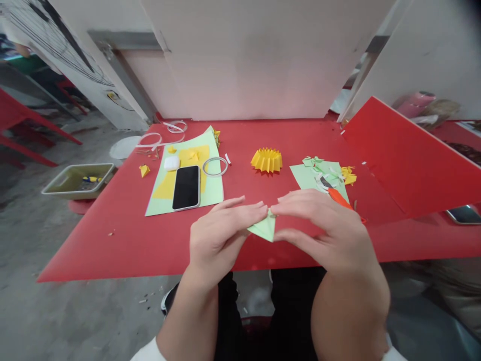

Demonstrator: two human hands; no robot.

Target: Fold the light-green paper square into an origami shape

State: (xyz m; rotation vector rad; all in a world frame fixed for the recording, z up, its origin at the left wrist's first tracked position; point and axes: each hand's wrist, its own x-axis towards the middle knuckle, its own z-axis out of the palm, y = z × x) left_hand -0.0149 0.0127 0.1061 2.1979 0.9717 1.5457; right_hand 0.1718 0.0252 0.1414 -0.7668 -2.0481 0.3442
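Note:
Between my two hands, over the front of the red table (124,250), is a small folded piece of light green paper (266,228). My left hand (221,230) grips it from the left, fingers laid along its top and thumb beneath. On the right side, my right hand (319,220) has its fingertips at the paper's upper edge and its thumb near the lower corner. A pleated yellow paper piece (266,160) stands beyond my hands. Just past my right hand lies an orange-handled cutter (338,197) on a green sheet (300,175) with green scraps.
At left, a phone (187,186), a white case (172,163) and a tape roll (215,167) rest on green and yellow sheets. White strip (176,126) curls behind them. A red panel (413,160) leans at right. A tray (78,181) stands left of the table.

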